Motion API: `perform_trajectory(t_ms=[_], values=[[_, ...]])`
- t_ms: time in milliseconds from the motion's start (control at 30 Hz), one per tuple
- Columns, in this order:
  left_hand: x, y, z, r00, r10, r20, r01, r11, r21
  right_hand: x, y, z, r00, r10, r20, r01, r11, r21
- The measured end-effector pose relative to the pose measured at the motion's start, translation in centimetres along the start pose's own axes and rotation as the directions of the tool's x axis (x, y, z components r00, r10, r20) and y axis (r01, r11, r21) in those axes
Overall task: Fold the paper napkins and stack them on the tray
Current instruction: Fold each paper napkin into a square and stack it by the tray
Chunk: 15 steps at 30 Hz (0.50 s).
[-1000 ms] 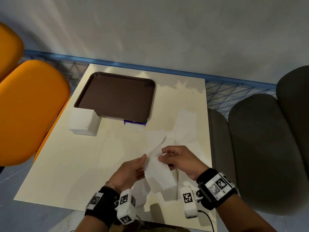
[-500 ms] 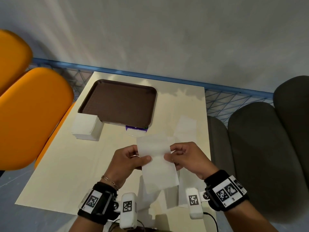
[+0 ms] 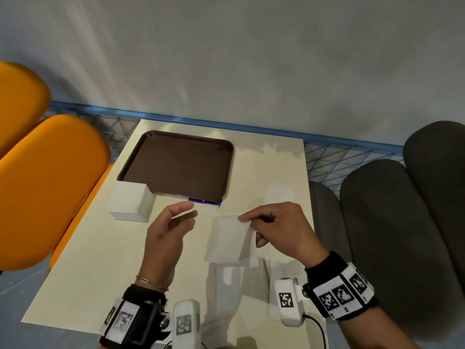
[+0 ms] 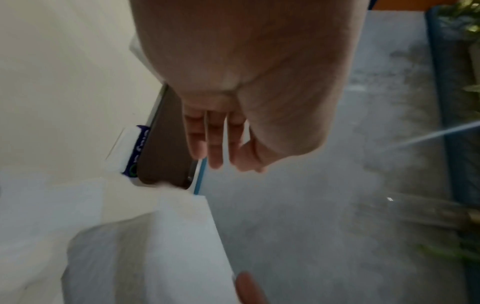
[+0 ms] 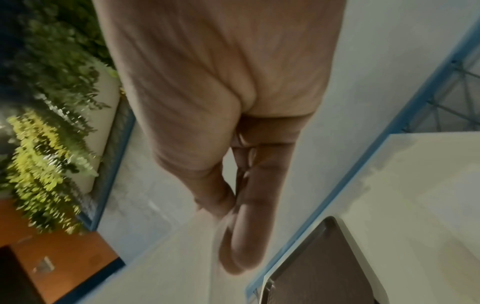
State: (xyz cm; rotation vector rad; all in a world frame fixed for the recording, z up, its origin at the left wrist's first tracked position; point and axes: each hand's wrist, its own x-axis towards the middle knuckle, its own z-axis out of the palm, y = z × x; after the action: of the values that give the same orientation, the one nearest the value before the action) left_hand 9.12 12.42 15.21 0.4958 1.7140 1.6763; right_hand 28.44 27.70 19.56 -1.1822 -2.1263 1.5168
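Between the two hands, a little nearer to the right one, a white paper napkin (image 3: 227,238) hangs in the air above the cream desk (image 3: 100,260). The right hand (image 3: 279,230) pinches its top corner between thumb and first finger, and the other fingers are curled under. From the right wrist view this pinch is also seen, but the picture is blurred. The left hand (image 3: 167,231) holds nothing; its fingers (image 4: 215,139) are straight and close together, with the thumb apart, and it is well apart from the napkin.

Beyond the left hand lies a brown tray (image 3: 181,165) with nothing on it. Its near edge rests on a small pack with a purple label (image 3: 205,202), just beyond the left fingertips. To the left of this hand, touching the near left corner of the tray, stands a thick pile of white napkins (image 3: 130,204). Beyond the right hand one more napkin (image 3: 278,193) lies flat on the desk, and below the hanging napkin, toward the wrists, some other loose napkins (image 3: 226,285) lie on the desk; I cannot tell how many.

Both wrists carry black bands with white marker blocks. Orange seats (image 3: 47,187) are to the left of the desk and dark grey seats (image 3: 387,235) to the right.
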Motion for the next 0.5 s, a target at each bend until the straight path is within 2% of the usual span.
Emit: perform_trajectory(t_ms=[67, 133, 167, 233, 300, 400, 500], values=[[-0.6, 0.9, 0.3, 0.976, 0.214, -0.043, -0.206, 0.968, 0.145, 0.2, -0.7, 0.3, 0.999, 0.010, -0.035, -0.011, 1.000, -0.013], [-1.4, 1.4, 0.8, 0.896, 0.431, 0.109, -0.438, 0.816, 0.377, 0.5, -1.3, 0.8, 0.998, 0.014, -0.063, -0.016, 1.000, -0.027], [-1.7, 1.3, 1.1, 0.861, 0.466, 0.201, -0.505, 0.742, 0.442, 0.6, -1.6, 1.0, 0.997, 0.020, -0.079, -0.022, 0.999, -0.028], [-2.3, 1.0, 2.1, 0.835, 0.448, 0.319, -0.549, 0.660, 0.513, 0.9, -1.9, 1.4, 0.992, 0.033, -0.122, -0.036, 0.999, -0.025], [-2.8, 0.2, 3.1, 0.828, 0.417, 0.374, -0.560, 0.601, 0.570, 1.1, -2.1, 1.8, 0.987, 0.039, -0.157, -0.045, 0.998, -0.032], [-3.0, -1.3, 4.3, 0.825, 0.406, 0.392, -0.560, 0.501, 0.660, 1.2, -2.3, 2.4, 0.980, 0.032, -0.196, -0.045, 0.997, -0.061], [-2.6, -2.0, 4.8, 0.822, 0.450, 0.350, -0.550, 0.468, 0.691, 1.2, -2.4, 2.5, 0.973, 0.065, -0.222, -0.072, 0.997, -0.024]])
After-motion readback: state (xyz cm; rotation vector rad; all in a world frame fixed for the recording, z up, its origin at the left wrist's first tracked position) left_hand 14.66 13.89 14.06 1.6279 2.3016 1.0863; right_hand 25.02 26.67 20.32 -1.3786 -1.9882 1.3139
